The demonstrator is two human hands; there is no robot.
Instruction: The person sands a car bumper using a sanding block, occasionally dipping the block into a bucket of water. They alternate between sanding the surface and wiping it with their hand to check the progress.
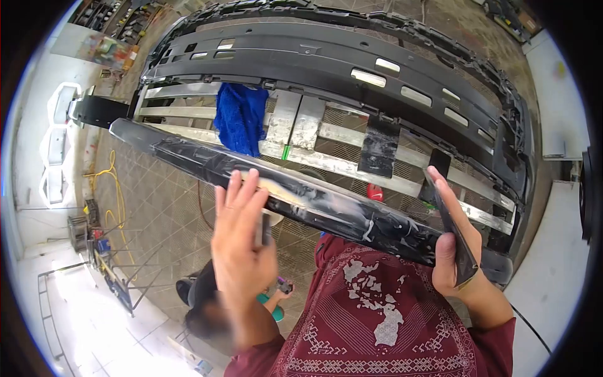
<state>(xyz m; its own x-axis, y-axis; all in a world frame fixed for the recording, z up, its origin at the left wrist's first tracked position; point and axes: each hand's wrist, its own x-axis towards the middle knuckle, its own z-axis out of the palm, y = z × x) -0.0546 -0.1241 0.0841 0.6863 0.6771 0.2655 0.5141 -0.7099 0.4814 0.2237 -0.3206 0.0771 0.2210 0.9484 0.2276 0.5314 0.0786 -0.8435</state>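
A long black glossy panel [339,217] with whitish smears and a tan patch lies across the front of a metal slatted rack [408,182]. My left hand [244,242] rests its fingertips on the panel beside the tan patch, fingers stretched out. At the panel's right end, my right hand [457,235] holds a thin dark sheet [453,226] between thumb and fingers, tilted on edge. A blue cloth [240,119] hangs over the slats. Dark rectangular sheets [379,146] with white dust lie on the rack.
Behind the slats is a large black bumper-like part [301,56] with slots. A person [210,308] crouches below at the left, holding a small object. A yellow cord [113,188] lies on the tiled floor. A red object [375,192] shows beneath the rack.
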